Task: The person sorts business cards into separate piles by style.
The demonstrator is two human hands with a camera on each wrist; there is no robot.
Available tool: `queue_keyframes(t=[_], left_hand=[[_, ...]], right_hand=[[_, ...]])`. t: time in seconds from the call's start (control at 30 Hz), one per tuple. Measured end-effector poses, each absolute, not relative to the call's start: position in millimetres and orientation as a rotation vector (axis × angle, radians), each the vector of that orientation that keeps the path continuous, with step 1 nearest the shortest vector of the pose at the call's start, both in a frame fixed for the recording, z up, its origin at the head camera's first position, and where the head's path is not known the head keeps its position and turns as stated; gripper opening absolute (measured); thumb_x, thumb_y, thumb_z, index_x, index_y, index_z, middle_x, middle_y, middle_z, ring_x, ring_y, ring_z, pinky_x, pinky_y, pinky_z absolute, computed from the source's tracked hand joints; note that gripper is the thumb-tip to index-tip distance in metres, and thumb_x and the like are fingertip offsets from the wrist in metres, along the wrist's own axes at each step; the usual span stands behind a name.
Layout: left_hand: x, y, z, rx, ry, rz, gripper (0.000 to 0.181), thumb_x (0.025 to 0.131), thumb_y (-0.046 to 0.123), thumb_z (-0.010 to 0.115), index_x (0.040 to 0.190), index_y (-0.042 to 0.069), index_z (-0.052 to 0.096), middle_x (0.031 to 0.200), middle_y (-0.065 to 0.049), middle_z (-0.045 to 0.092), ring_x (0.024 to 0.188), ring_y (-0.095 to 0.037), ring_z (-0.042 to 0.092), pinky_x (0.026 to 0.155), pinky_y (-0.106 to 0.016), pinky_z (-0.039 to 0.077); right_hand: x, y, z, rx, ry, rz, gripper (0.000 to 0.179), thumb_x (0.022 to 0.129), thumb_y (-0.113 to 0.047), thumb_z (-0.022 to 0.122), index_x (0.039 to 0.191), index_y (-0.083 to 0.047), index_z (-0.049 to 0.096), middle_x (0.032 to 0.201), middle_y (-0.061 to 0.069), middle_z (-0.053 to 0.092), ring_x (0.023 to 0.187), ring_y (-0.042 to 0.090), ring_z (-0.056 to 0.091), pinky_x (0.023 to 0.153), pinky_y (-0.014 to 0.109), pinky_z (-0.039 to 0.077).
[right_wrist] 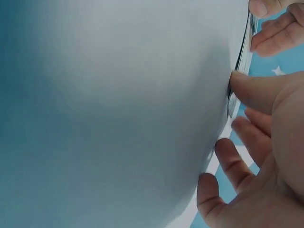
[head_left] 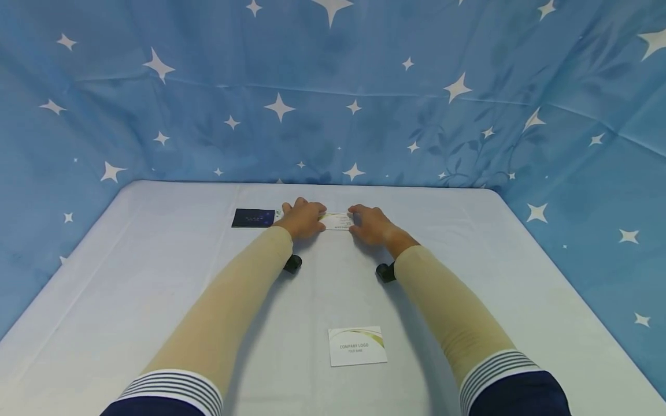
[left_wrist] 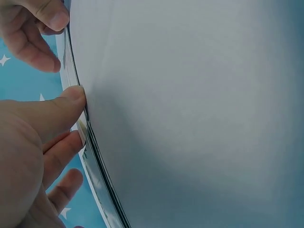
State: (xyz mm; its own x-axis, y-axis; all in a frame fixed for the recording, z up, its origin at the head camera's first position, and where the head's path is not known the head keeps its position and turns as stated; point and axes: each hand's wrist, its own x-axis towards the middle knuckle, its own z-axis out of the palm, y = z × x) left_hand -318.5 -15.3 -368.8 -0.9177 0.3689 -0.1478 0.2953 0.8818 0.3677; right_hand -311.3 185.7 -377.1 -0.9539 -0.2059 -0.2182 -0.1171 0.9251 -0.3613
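Near the far edge of the table, a white business card (head_left: 337, 221) with printed text lies between both hands. My left hand (head_left: 303, 219) pinches its left end, thumb at the near edge and a finger at the far edge. On the opposite end my right hand (head_left: 372, 224) grips it the same way, its other fingers spread in the right wrist view. Left of them lies a dark blue business card (head_left: 253, 218); the left hand partly covers a whitish card (head_left: 278, 215) beside it. Edge-on, the left wrist view shows stacked card edges (left_wrist: 107, 178) below the left thumb.
Closer to me, a white business card (head_left: 357, 346) reading "COMPANY LOGO" lies on the white tablecloth (head_left: 156, 277). A blue curtain (head_left: 312, 133) with white stars hangs behind the table. Small black devices (head_left: 386, 273) sit under both wrists.
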Motion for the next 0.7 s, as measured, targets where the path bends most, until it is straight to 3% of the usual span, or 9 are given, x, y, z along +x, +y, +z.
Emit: queue_keyframes(t=[0.7], left_hand=[[-313.6,-9.1,-368.1,0.482,2.853,0.553,0.060,0.095,0.029,0.070,0.150,0.016,0.049,0.139,-0.004,0.058,0.130,-0.031,0.036,0.097,-0.052,0.022]], right_hand=[[-306.5,190.5,-373.2,-0.288,2.815,-0.587,0.058,0.101,-0.026,0.060,0.153,-0.012,0.039,0.154,0.018,0.040,0.143,0.036,0.033,0.114,0.051,0.025]])
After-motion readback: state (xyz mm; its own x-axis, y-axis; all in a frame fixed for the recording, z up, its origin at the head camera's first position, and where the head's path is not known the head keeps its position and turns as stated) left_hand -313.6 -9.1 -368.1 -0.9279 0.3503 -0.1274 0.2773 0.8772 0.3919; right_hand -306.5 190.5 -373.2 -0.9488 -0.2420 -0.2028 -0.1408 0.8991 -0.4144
